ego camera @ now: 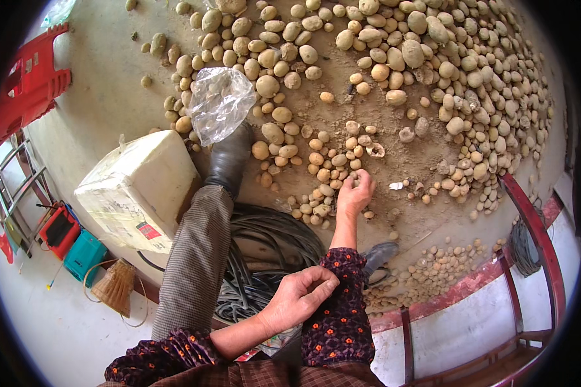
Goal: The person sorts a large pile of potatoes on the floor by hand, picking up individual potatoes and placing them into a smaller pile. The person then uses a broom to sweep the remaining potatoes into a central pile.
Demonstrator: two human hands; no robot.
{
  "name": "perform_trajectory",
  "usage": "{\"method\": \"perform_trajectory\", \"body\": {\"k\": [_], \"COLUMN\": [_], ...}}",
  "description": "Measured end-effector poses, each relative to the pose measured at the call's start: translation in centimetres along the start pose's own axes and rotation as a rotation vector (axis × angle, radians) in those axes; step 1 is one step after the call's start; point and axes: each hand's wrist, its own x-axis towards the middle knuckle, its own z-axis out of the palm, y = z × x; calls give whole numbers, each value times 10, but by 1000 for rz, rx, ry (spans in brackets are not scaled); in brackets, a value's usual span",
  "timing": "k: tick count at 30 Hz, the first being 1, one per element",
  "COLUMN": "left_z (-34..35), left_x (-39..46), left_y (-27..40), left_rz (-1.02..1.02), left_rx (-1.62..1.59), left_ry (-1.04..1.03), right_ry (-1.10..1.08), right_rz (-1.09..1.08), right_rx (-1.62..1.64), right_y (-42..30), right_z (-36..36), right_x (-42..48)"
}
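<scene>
My right hand (356, 193) reaches down to the dirt floor at the edge of a cluster of small potatoes (323, 175). Its fingertips are pinched round a small potato (355, 177), mostly hidden by the fingers. My left hand (300, 296) is curled over the right forearm sleeve, thumb near the index finger; whether it holds anything small cannot be seen. Beyond the cluster lie larger potatoes (267, 87), and a broken, hollow potato (375, 150) is just past the right hand. A crumpled clear plastic bag (220, 104) hangs over the left boot (230, 159).
A white foam box (140, 188) stands left of the leg, beside coiled black hose (276, 232). A big potato heap (484, 77) fills the upper right, near a dark red metal frame (537, 232). Red plastic crates (29, 82) and a woven basket (115, 288) are at left.
</scene>
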Motion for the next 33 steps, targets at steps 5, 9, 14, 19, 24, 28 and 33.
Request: {"method": "perform_trajectory", "body": {"k": [5,9,14,19,24,28,33], "left_z": [0,0,-1,1,5,-7,-12], "left_x": [-1,-1,-4,-3,0,-7,-16], "left_y": [-3,-1,-6,-2,3,16,29], "left_rz": [3,3,63,73,172,103,225], "left_rx": [-11,-5,5,-11,4,-100,222], "left_ry": [0,-10,31,-7,48,23,-60], "right_ry": [-73,-297,-261,-400,-430,-118,-41], "right_rz": [-181,-293,-381,-524,-429,-364,-28], "right_rx": [22,-272,-272,-403,-361,-248,-914], "right_y": [-46,-70,-64,-77,-72,2,102], "right_z": [-4,10,24,29,19,-76,-220], "right_x": [-2,-13,-23,-24,-16,-3,-22]}}
